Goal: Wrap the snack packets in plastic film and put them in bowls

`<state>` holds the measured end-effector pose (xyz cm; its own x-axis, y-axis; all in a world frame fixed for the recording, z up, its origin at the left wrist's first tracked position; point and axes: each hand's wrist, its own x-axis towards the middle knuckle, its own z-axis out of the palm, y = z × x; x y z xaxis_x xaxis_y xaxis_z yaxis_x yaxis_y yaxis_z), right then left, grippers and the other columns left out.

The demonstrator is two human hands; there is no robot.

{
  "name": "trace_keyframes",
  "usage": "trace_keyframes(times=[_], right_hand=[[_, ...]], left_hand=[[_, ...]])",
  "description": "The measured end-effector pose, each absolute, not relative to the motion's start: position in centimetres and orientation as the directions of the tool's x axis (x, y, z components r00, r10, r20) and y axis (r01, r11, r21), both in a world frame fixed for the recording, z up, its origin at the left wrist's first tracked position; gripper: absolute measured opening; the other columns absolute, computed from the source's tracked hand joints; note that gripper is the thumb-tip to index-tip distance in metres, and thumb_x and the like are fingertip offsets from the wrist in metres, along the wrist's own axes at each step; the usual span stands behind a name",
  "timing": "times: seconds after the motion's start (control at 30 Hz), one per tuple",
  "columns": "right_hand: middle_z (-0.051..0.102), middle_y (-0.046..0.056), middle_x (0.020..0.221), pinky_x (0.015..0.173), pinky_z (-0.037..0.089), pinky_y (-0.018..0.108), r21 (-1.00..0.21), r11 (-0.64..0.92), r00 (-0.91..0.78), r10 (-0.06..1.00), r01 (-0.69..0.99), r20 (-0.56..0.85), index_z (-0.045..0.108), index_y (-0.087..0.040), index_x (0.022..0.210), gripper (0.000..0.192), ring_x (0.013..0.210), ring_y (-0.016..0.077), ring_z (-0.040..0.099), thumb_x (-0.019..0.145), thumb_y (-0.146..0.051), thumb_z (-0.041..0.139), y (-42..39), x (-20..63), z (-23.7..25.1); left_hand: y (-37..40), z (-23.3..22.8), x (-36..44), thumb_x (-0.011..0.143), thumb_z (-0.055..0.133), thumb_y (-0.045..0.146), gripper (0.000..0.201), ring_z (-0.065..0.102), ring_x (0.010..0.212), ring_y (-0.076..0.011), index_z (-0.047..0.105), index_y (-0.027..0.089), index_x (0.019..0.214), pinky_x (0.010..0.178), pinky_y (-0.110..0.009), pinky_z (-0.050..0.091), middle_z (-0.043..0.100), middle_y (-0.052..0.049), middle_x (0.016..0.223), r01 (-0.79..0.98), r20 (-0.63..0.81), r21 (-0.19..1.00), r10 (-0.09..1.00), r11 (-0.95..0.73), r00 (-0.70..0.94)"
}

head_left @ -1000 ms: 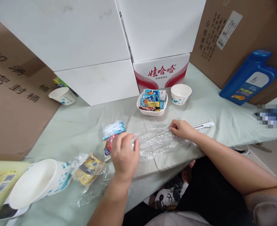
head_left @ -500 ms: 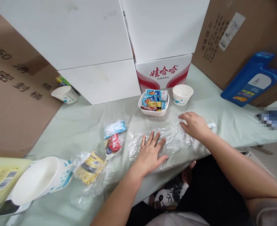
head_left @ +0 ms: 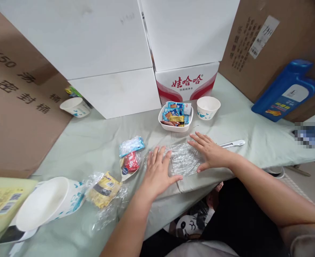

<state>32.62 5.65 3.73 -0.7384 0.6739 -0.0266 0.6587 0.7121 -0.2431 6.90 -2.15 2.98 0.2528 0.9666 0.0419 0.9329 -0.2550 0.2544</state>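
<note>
A crinkled sheet of clear plastic wrap (head_left: 185, 157) lies on the green cloth in front of me. Flat on its left end rests my left hand (head_left: 159, 173), fingers spread. My right hand (head_left: 211, 153) presses the right end, its fingers also apart. Just beyond that hand lies a white-handled knife or cutter (head_left: 234, 143), partly hidden by it. Left of my left hand are a blue packet (head_left: 131, 145) and a red packet (head_left: 131, 162), both seemingly wrapped in clear film. Nearer the left is a yellow packet (head_left: 104, 189) on loose film.
A white bowl of snack packets (head_left: 176, 129) stands before stacked white boxes (head_left: 114, 96), beside a paper cup (head_left: 208, 107). Another paper cup (head_left: 75, 107) is at the far left, a larger one (head_left: 69, 200) near left. A blue bottle (head_left: 284, 91) leans against a carton (head_left: 256, 67) on the right.
My right hand has moved left, uncovering more of the white-handled tool. My left hand has shifted slightly left. The wrap between them now lies flatter and more compact.
</note>
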Motion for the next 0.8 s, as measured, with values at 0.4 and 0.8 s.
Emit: trace_keyframes(times=[0.4,0.8], right_hand=[[0.065,0.004,0.08,0.068,0.039,0.03,-0.285,0.588,-0.65,0.634,0.757,-0.418,0.067,-0.02,0.072,0.006,0.079,0.0208,0.059,0.069,-0.023,0.071,4.4,36.5,6.9],[0.06,0.007,0.085,0.082,0.042,0.035,-0.43,0.784,-0.86,0.51,0.448,0.034,0.064,-0.018,0.081,0.01,0.088,0.0208,0.053,0.082,-0.014,0.055,2.7,36.2,4.9]], left_hand=[[-2.4,4.8,6.0,0.065,0.082,0.022,0.024,0.049,0.112,-0.0265,0.059,0.019,0.072,0.095,-0.043,0.044,0.056,-0.005,0.116,0.809,-0.104,0.47,0.887,-0.354,0.449],[-2.3,5.7,5.2,0.079,0.058,0.017,0.006,0.051,0.114,-0.0234,0.058,0.02,0.073,0.097,-0.04,0.045,0.058,-0.005,0.116,0.76,-0.105,0.519,0.853,-0.392,0.512]])
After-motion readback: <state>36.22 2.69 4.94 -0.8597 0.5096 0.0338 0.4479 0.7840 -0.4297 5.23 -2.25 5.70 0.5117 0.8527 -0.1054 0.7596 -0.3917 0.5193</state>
